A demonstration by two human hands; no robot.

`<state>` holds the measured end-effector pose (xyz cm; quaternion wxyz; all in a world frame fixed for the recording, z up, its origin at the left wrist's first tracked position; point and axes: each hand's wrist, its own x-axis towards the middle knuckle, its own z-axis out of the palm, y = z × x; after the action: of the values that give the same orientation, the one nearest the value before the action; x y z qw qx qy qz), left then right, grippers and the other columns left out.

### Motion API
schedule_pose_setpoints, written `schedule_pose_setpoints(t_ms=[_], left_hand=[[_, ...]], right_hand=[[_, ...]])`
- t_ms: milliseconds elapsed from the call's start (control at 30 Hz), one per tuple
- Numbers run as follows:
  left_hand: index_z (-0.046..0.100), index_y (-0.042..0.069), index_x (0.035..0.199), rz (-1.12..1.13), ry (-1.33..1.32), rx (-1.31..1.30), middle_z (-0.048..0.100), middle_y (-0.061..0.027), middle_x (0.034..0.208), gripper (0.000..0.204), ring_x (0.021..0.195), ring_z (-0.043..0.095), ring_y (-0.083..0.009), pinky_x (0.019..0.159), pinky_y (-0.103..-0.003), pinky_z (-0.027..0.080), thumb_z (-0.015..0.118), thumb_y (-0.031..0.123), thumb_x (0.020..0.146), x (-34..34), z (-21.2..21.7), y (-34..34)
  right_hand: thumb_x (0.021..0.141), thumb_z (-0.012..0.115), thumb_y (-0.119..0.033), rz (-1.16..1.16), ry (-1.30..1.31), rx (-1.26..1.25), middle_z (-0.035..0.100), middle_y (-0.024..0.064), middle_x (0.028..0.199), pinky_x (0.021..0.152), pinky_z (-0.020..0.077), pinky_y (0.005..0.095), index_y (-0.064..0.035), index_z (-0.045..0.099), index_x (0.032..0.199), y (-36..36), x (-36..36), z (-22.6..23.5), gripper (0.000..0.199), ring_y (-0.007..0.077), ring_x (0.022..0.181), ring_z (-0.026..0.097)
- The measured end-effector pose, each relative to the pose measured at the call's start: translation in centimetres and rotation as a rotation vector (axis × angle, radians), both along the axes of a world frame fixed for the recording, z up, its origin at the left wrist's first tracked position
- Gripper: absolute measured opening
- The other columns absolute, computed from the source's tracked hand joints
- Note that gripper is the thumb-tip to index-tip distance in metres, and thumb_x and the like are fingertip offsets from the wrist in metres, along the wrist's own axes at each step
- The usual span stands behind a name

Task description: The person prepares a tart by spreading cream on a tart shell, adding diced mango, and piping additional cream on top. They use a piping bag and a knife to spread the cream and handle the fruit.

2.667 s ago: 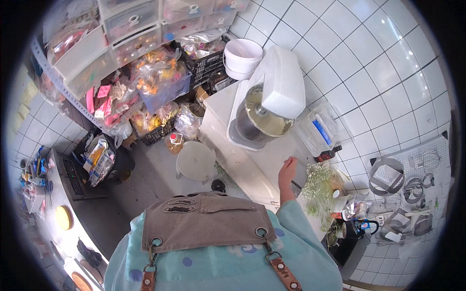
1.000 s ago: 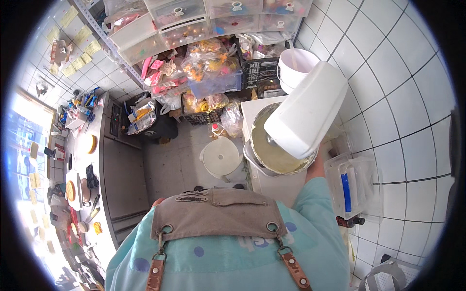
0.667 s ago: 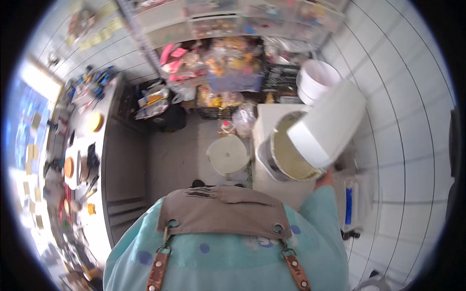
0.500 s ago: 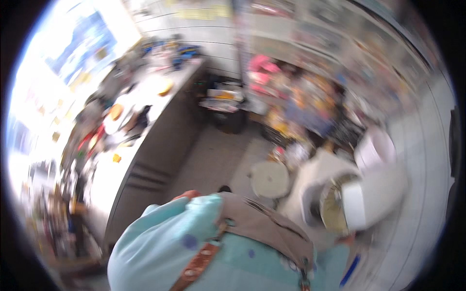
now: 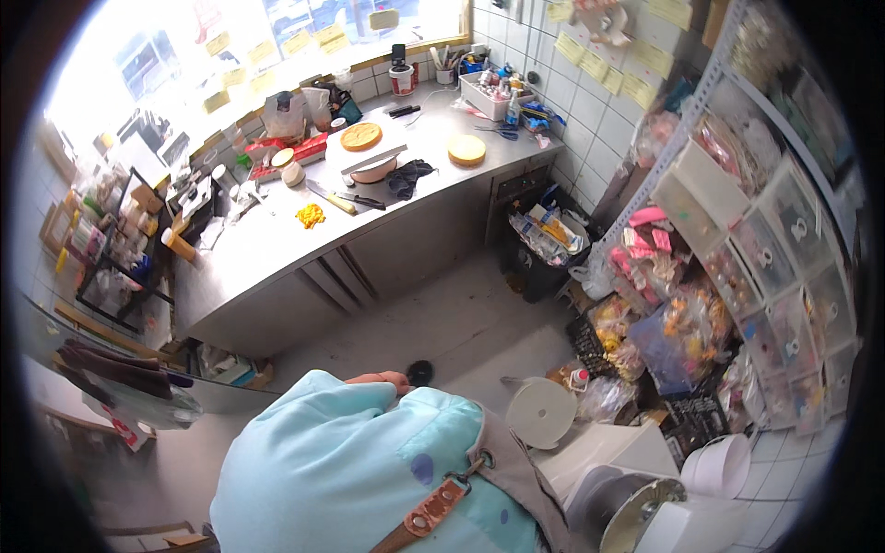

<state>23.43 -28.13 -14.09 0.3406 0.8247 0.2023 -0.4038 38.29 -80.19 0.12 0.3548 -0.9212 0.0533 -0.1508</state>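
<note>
Only the fingers of my left hand [image 5: 378, 378] show, peeking over my light-blue sleeve [image 5: 350, 452] at chest height; I cannot tell whether they hold anything. A small black round thing [image 5: 419, 372] lies on the floor just beyond them. My right hand is out of view. A white stand mixer with a steel bowl [image 5: 636, 516] stands at the lower right, behind my shoulder. A grey apron with a brown strap [image 5: 429, 511] covers my front.
A long steel counter [image 5: 277, 249] runs across the far side, with two round orange discs [image 5: 360, 136], knives, a black cloth [image 5: 406, 175] and jars. A white round lid [image 5: 541, 413] sits by the mixer. Drawer shelves [image 5: 774, 240] and bags of packets crowd the right.
My view has swung left, from the stand mixer and tiled wall to the steel counter. My right hand, which was at the mixer, has gone out of view.
</note>
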Motion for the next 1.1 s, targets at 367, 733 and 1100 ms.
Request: schedule_pose_setpoints(t_ms=[367,733,1100], left_hand=[[0.071,0.012,0.126,0.097,-0.169,-0.05,0.07,-0.0157,0.127,0.045,0.12,0.065,-0.0324,0.103,-0.043,0.051,0.059,0.043,0.096,0.9,-6.5,15.7],[0.073,0.01,0.121,0.316,-0.235,0.112,0.073,-0.0174,0.119,0.044,0.114,0.068,-0.0351,0.101,-0.045,0.053,0.059,0.038,0.091,-3.6,-6.1,37.6],[0.072,0.014,0.106,-0.198,-0.509,0.657,0.068,-0.0048,0.114,0.028,0.132,0.052,-0.024,0.117,-0.048,0.033,0.068,0.033,0.085,8.1,-4.0,37.7]], right_hand=[[0.094,0.072,-0.024,0.393,0.277,-0.036,0.073,0.0105,0.102,0.082,0.0562,0.0369,-0.0025,0.066,0.124,19.3,3.8,-3.4,0.037,0.02,0.093,0.069],[0.093,0.074,-0.022,0.583,0.696,-0.015,0.074,0.0089,0.099,0.079,0.0571,0.0364,-0.0027,0.069,0.12,34.8,5.1,-12.7,0.033,0.0183,0.089,0.07],[0.093,0.071,-0.02,0.812,0.932,-0.314,0.076,0.0149,0.1,0.084,0.0575,0.0381,-0.0028,0.073,0.109,40.7,14.3,-17.2,0.023,0.0258,0.089,0.074]])
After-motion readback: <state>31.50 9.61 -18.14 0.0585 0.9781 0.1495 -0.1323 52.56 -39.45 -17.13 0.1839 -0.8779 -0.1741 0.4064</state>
